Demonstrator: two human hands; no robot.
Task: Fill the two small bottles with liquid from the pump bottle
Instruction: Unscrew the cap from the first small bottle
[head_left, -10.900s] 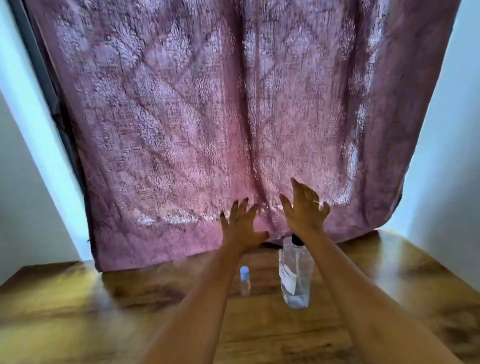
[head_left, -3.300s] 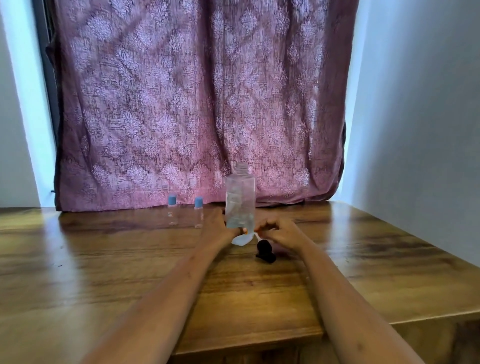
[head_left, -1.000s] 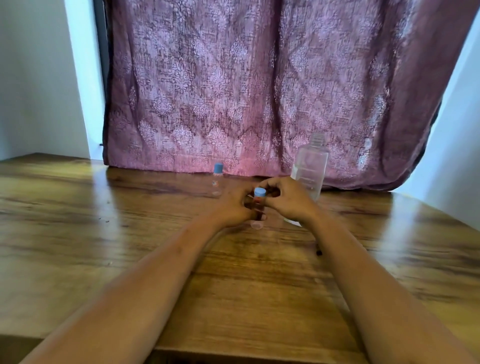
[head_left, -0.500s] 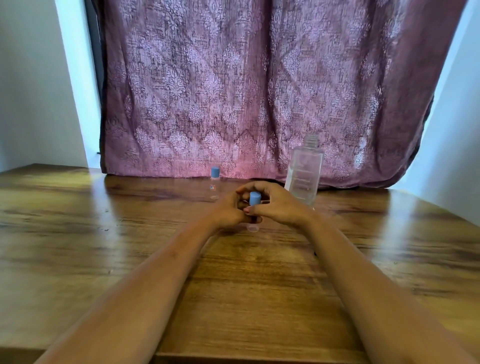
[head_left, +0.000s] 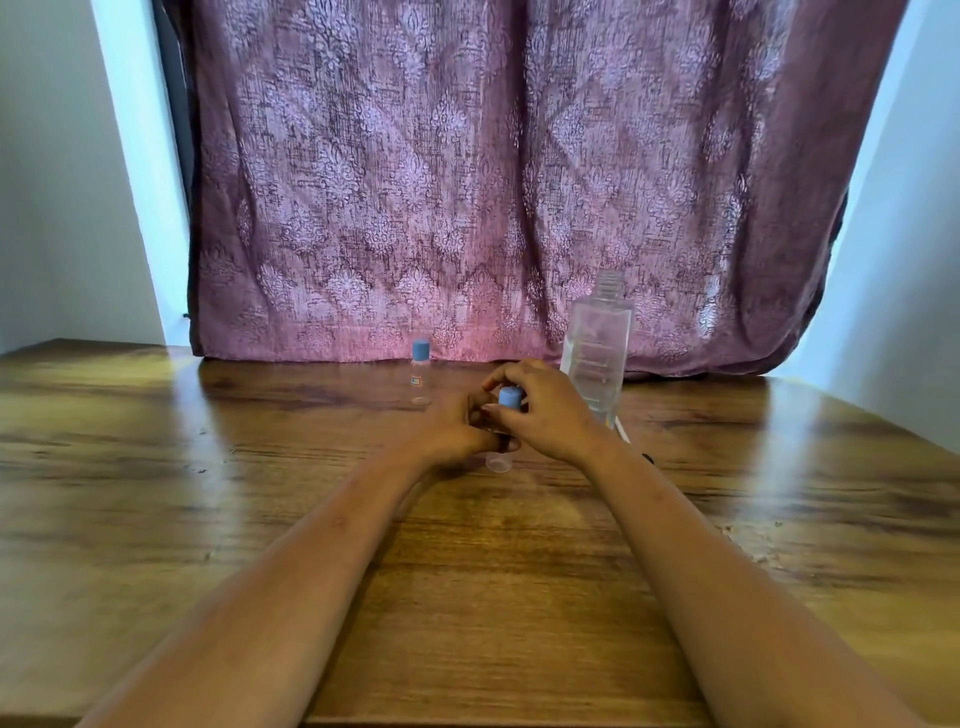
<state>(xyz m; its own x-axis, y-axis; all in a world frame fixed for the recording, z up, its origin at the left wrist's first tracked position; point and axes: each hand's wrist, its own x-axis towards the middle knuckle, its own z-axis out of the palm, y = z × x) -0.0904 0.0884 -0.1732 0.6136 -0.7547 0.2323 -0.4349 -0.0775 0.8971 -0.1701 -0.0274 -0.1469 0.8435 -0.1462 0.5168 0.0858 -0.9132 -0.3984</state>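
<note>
A small clear bottle (head_left: 500, 461) with a blue cap (head_left: 509, 399) stands on the wooden table (head_left: 208, 493). My left hand (head_left: 457, 428) grips its body. My right hand (head_left: 545, 410) has its fingers closed around the blue cap. A second small clear bottle (head_left: 420, 373), also blue-capped, stands alone farther back to the left. The large clear bottle (head_left: 597, 353) stands just behind my right hand with its neck bare, the pump off. A white tube (head_left: 622, 431) and a bit of the black pump head (head_left: 647, 458) show beside my right wrist.
A purple patterned curtain (head_left: 493, 182) hangs along the back edge of the table. White walls (head_left: 904, 260) stand at left and right. The table's front edge (head_left: 493, 722) lies near the bottom of the view.
Both hands stay on the small bottle. My right fingers have shifted around the blue cap since a second ago. The pump came off the large bottle over three seconds ago.
</note>
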